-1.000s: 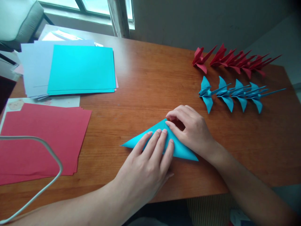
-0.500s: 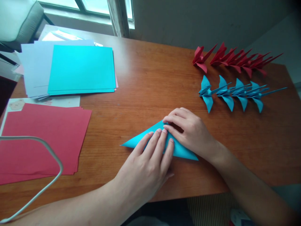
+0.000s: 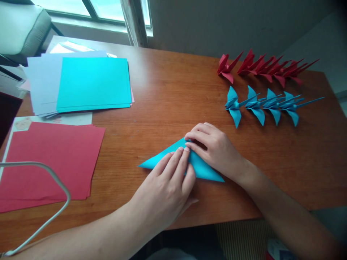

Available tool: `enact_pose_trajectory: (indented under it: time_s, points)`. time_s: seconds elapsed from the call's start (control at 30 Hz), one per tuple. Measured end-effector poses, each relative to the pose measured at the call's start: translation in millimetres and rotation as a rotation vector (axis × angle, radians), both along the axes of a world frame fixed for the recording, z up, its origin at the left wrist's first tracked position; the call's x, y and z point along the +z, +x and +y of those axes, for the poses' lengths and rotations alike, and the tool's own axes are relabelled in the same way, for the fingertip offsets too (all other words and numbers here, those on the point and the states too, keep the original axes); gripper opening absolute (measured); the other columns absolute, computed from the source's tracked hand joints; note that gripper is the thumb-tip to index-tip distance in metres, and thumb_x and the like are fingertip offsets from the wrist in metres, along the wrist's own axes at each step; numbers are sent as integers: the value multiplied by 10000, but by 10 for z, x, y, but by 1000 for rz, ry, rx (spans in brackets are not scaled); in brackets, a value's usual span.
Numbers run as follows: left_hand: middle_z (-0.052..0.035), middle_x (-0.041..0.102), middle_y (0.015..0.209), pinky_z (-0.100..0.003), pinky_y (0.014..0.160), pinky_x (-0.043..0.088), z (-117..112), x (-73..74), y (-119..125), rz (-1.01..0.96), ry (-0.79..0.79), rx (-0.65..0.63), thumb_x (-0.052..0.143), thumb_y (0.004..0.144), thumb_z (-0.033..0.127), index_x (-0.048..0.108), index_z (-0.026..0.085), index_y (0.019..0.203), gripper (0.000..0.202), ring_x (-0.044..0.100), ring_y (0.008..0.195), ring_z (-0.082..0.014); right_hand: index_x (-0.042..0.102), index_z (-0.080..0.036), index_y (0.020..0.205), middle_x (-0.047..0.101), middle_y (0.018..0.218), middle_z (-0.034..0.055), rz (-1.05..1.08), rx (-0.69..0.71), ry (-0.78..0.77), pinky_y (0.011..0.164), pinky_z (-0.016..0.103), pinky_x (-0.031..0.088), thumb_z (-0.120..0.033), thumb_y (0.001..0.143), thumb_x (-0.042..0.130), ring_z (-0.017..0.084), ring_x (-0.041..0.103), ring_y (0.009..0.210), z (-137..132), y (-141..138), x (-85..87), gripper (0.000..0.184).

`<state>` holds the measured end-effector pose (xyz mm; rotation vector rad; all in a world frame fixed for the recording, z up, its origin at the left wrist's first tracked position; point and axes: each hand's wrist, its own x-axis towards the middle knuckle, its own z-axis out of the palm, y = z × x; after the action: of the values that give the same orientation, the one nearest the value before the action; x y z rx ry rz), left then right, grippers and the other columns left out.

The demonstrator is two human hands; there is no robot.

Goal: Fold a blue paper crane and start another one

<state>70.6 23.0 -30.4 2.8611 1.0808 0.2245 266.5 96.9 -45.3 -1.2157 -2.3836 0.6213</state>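
Note:
A blue sheet of paper (image 3: 207,168), folded into a triangle, lies on the wooden table with its long edge toward me. My left hand (image 3: 170,184) rests on its middle, fingers stretched out and pressing down near the top corner; the thumb points right beyond the lower edge. At that top corner my right hand (image 3: 217,146) pinches the paper between thumb and fingers, the fingertips of both hands almost meeting. Part of the triangle's centre and lower edge is hidden beneath my left hand.
Red paper cranes (image 3: 271,68) and blue paper cranes (image 3: 260,104) stand in two rows at the back right. Stacks of blue sheets (image 3: 93,83) and red sheets (image 3: 51,162) lie on the left, with a white cable (image 3: 58,177) crossing in front. The table's front edge is close.
The fingers of my left hand have shifted slightly, the little finger bending in. Both hands stay on the folded paper; the camera view has shifted a little.

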Motion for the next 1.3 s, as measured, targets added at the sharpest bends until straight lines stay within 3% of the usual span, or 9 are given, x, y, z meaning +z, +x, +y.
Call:
enact_pose_trajectory:
  time_s: [0.17,0.33,0.43,0.63,0.8,0.9,1.07,1.3]
  points:
    - [-241,576,1421,-486,1083,473,89,50,-60,-36,-61,-36,508,981,470,631,53,1223,498,526,1352,-369,652,-214,975,675,986,60,-5,-3,-23,861,382,499,-201,952,589,227,595,939,4,0,2,68]
    - [-110,698,1286,-421,1059,526,298,107,-160,-150,-196,-55,424,1018,228,700,133,1117,308,592,1292,-270,646,-202,1010,663,1013,76,-38,42,-21,884,393,498,-199,963,559,236,586,964,6,21,37,99]
    - [-87,695,1300,-353,1062,531,408,116,-206,-206,-265,-67,428,984,113,704,138,1126,311,606,1269,-215,646,-205,1033,658,1038,88,-56,86,-24,880,408,502,-183,954,552,246,581,970,-3,44,67,125]
    - [-44,733,1232,-294,983,555,594,106,-237,-276,-384,-70,438,925,33,717,193,1156,396,669,1160,-174,622,-197,1147,646,1095,96,-59,109,-57,919,404,503,-153,930,574,251,571,1019,-53,78,136,226]
    - [-33,777,1042,-261,815,564,754,78,-175,-256,-391,-53,509,912,61,757,211,1020,309,732,944,-175,626,-197,1117,645,1079,99,-77,110,-62,903,413,495,-224,939,598,259,565,1015,-63,71,149,183]
    - [-25,774,992,-245,786,546,814,46,-142,-258,-394,-37,546,898,79,753,212,989,263,731,911,-170,625,-208,1080,642,1047,87,-80,105,-50,894,406,486,-208,938,594,254,562,1002,-69,52,143,146]
    - [-31,759,1019,-258,831,539,794,11,-141,-276,-395,-18,564,912,108,736,210,1006,221,715,961,-177,611,-196,1074,635,1045,102,-124,58,-14,881,422,476,-263,947,604,271,554,998,-114,5,134,143]
    - [-50,723,1164,-334,944,538,701,25,-181,-263,-384,-56,583,947,165,693,193,1111,200,668,1088,-213,591,-166,1116,619,1075,123,-196,27,-2,878,431,483,-427,888,696,292,546,999,-167,-44,132,362]
